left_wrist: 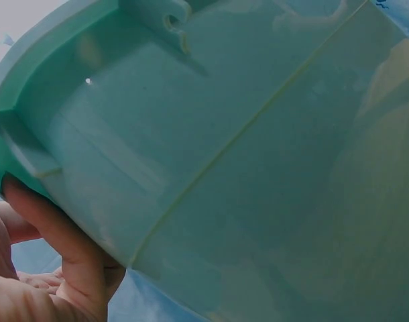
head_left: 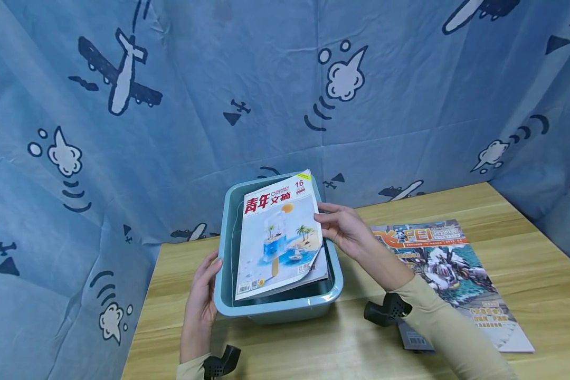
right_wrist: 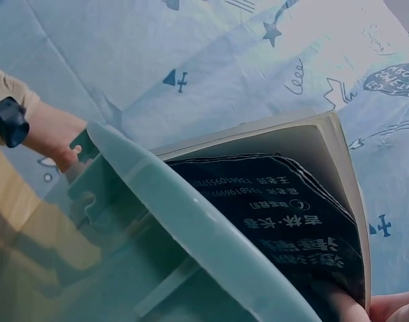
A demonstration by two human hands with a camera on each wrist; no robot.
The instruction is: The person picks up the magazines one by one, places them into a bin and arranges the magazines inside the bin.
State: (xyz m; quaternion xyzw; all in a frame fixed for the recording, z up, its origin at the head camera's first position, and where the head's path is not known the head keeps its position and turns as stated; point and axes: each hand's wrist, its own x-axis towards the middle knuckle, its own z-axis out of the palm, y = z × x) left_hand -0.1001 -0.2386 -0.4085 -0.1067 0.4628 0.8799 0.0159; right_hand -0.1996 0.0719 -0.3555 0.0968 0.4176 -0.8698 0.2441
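White mag [head_left: 275,237] slanted in teal bin [head_left: 296,302]; R hand [head_left: 347,229] pinching mag's R edge, L hand [head_left: 203,282] gripping bin's L side. FEI mag [head_left: 444,264] on table [head_left: 171,295] R of bin, partly hidden by R arm [head_left: 389,266]. Dark pg [right_wrist: 271,208] w/ white text: R-wrist view only.

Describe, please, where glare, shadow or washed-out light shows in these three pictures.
Head view: the blue bin shines along its near rim, and soft shadow falls on the table beside it; left wrist view: a small glint dots the bin's wall, the top-left corner washed out; right wrist view: the curtain bleaches toward the upper right.
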